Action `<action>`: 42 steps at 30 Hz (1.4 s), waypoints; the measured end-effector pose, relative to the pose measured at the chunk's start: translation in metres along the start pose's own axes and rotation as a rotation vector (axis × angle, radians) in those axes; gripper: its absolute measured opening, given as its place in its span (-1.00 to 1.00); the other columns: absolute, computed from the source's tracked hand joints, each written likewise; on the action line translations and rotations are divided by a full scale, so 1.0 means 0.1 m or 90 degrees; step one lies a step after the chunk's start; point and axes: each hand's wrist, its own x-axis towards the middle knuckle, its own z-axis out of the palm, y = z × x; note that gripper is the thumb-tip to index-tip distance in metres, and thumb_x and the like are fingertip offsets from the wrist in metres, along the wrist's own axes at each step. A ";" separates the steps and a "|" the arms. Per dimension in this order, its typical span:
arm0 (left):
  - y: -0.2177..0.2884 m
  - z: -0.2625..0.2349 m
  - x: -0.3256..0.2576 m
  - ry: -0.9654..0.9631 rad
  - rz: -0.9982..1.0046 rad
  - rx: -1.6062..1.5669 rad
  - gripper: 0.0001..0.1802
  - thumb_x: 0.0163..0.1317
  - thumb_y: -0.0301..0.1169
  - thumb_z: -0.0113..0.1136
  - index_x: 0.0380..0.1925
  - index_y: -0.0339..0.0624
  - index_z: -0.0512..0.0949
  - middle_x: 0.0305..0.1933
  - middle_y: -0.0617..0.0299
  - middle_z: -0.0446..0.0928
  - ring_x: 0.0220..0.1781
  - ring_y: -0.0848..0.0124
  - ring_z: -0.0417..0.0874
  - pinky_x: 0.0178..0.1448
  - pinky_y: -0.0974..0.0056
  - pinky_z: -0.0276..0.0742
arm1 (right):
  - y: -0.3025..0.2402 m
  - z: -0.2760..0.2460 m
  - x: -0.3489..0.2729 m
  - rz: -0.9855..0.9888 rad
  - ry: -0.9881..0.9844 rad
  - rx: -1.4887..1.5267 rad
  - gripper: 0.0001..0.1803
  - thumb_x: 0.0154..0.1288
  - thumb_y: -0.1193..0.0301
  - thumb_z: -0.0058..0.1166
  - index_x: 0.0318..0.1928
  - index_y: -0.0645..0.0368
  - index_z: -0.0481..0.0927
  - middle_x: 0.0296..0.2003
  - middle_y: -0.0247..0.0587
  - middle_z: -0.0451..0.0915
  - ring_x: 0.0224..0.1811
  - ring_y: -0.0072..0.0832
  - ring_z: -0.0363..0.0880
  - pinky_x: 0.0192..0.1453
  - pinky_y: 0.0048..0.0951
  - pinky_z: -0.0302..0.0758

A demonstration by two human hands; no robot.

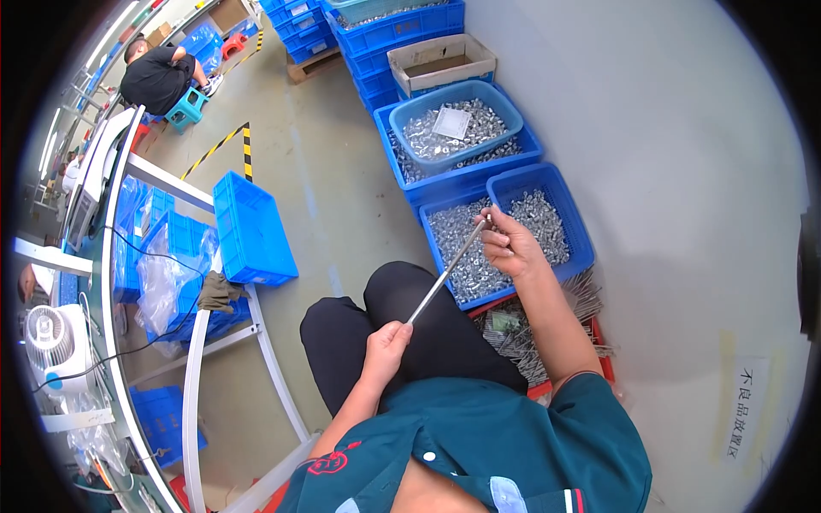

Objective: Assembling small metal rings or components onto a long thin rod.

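A long thin metal rod (446, 272) slants across in front of my knees. My left hand (386, 349) is closed round its lower end, above my lap. At the upper end, my right hand (511, 243) pinches a small metal piece (488, 220) with thumb and fingertips; whether it sits on the rod or only touches it is too small to tell. Under my right hand are a blue bin (445, 286) and a smaller blue tub (575, 224), both full of small silvery metal parts. Many thin metal rods (523, 346) lie in a red crate (605, 366) by my right forearm.
A light-blue basin (511, 104) of metal parts rests on another blue bin (395, 181), with stacked crates (440, 19) behind. The wall (684, 171) rises at right. An upright blue crate (248, 231) and a workbench frame (195, 402) stand left. A person (158, 79) sits far left.
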 end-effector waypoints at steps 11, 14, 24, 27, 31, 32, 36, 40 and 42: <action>-0.02 0.02 -0.02 0.013 0.027 0.024 -0.66 0.26 -0.34 0.04 -0.69 -0.21 0.35 -0.69 0.45 0.21 -0.60 0.67 0.17 -0.53 0.46 0.11 | 0.11 0.17 -0.06 -0.010 -0.002 -0.005 -0.85 0.31 0.38 -0.04 -0.31 0.22 0.48 -0.29 -0.13 0.53 -0.68 -0.77 0.26 -0.77 -0.79 0.14; -0.03 0.02 -0.01 0.017 0.033 0.023 -0.65 0.26 -0.32 0.02 -0.69 -0.20 0.35 -0.69 0.46 0.21 -0.61 0.67 0.16 -0.53 0.47 0.09 | 0.13 0.22 -0.08 -0.021 -0.005 0.000 -0.87 0.30 0.42 -0.04 -0.30 0.22 0.49 -0.29 -0.12 0.53 -0.69 -0.77 0.26 -0.76 -0.79 0.15; -0.01 0.04 -0.03 0.042 0.046 0.056 -0.66 0.25 -0.34 0.03 -0.68 -0.23 0.35 -0.67 0.44 0.23 -0.57 0.66 0.18 -0.50 0.46 0.13 | 0.09 0.36 -0.13 -0.129 0.081 -0.283 -0.88 0.25 0.44 0.03 -0.32 0.25 0.50 -0.55 -0.39 0.41 -0.70 -0.80 0.19 -0.73 -0.79 0.08; -0.05 0.04 -0.03 0.052 0.051 0.052 -0.67 0.23 -0.35 0.07 -0.67 -0.26 0.36 -0.72 0.41 0.18 -0.60 0.66 0.16 -0.55 0.42 0.14 | 0.09 0.36 -0.13 -0.103 0.085 -0.265 -0.88 0.23 0.43 0.06 -0.33 0.24 0.49 -0.62 -0.49 0.30 -0.70 -0.80 0.18 -0.73 -0.78 0.06; -0.01 0.08 -0.06 0.058 0.060 0.078 -0.67 0.23 -0.35 0.07 -0.67 -0.26 0.36 -0.72 0.42 0.18 -0.61 0.65 0.16 -0.55 0.42 0.14 | 0.13 0.34 -0.13 -0.153 0.129 -0.404 -0.86 0.21 0.41 0.09 -0.32 0.23 0.47 -0.61 -0.47 0.33 -0.70 -0.79 0.17 -0.73 -0.77 0.06; -0.01 0.07 -0.05 0.059 0.059 0.077 -0.67 0.23 -0.36 0.07 -0.67 -0.25 0.36 -0.71 0.42 0.19 -0.61 0.65 0.16 -0.55 0.43 0.14 | 0.14 0.36 -0.12 -0.170 0.139 -0.431 -0.85 0.21 0.41 0.09 -0.32 0.23 0.47 -0.61 -0.47 0.33 -0.70 -0.79 0.18 -0.73 -0.76 0.06; -0.02 0.06 -0.03 0.037 0.038 0.016 -0.65 0.26 -0.33 0.03 -0.69 -0.19 0.35 -0.69 0.47 0.21 -0.61 0.68 0.16 -0.55 0.48 0.09 | 0.15 0.46 -0.17 -0.171 0.108 -0.338 -0.85 0.21 0.41 0.08 -0.32 0.23 0.47 -0.60 -0.45 0.34 -0.70 -0.79 0.18 -0.71 -0.76 0.08; 0.03 0.08 -0.01 0.019 0.031 -0.008 -0.65 0.27 -0.32 0.02 -0.69 -0.17 0.35 -0.70 0.48 0.19 -0.63 0.69 0.15 -0.55 0.49 0.06 | 0.15 0.41 -0.20 -0.133 0.080 -0.296 -0.87 0.21 0.42 0.07 -0.32 0.24 0.47 -0.62 -0.45 0.34 -0.72 -0.79 0.16 -0.71 -0.76 0.05; 0.02 0.10 -0.01 0.031 0.053 0.022 -0.65 0.27 -0.31 0.02 -0.69 -0.16 0.35 -0.71 0.48 0.19 -0.64 0.69 0.15 -0.56 0.49 0.06 | 0.20 0.36 -0.19 -0.147 0.108 -0.409 -0.87 0.20 0.41 0.08 -0.32 0.22 0.47 -0.67 -0.50 0.30 -0.75 -0.80 0.13 -0.72 -0.74 0.02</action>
